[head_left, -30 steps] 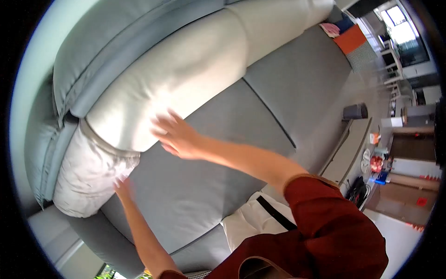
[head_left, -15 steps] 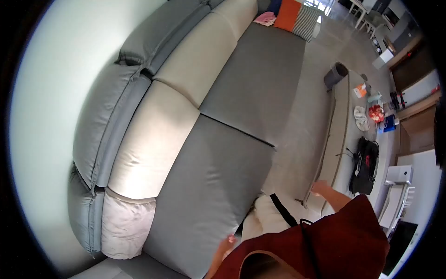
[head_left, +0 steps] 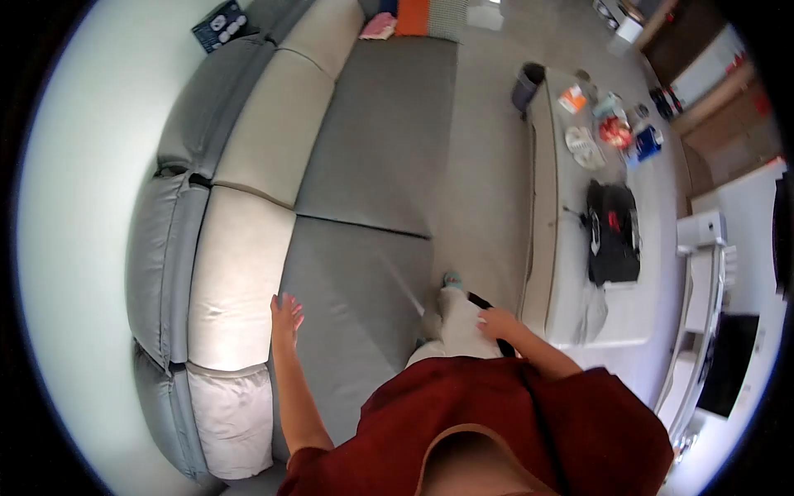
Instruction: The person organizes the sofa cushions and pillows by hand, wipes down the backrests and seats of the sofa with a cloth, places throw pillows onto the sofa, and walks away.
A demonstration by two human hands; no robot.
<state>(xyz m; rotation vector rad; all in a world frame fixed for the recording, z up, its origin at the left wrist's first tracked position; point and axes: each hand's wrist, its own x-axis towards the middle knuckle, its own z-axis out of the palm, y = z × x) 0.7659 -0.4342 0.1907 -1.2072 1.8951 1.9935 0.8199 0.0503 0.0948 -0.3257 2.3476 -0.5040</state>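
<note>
My left hand (head_left: 287, 316) reaches out over the grey sofa seat (head_left: 356, 281), beside the edge of a cream back cushion (head_left: 236, 281). Its fingers are apart and nothing is in them; whether it touches the cushion I cannot tell. In front of my light trousers (head_left: 456, 322) is my right hand (head_left: 499, 323), close to a black strap (head_left: 506, 347). Its fingers look loosely stretched, with no object visible in them. A pale, crumpled cushion (head_left: 234, 422) stands at the near end of the sofa.
A long low table (head_left: 542, 198) runs along the right, bearing a black bag (head_left: 614, 231), white slippers (head_left: 584, 147) and a red item (head_left: 614, 132). A grey bin (head_left: 527, 86) stands at its far end. Orange pillow (head_left: 412, 18) and pink cloth (head_left: 380, 26) lie at the sofa's far end.
My left hand has moved forward and left toward the cream cushion, fingers spreading. My right hand has come in from the table side to my trousers. The view has shifted, bringing a dark box into sight.
</note>
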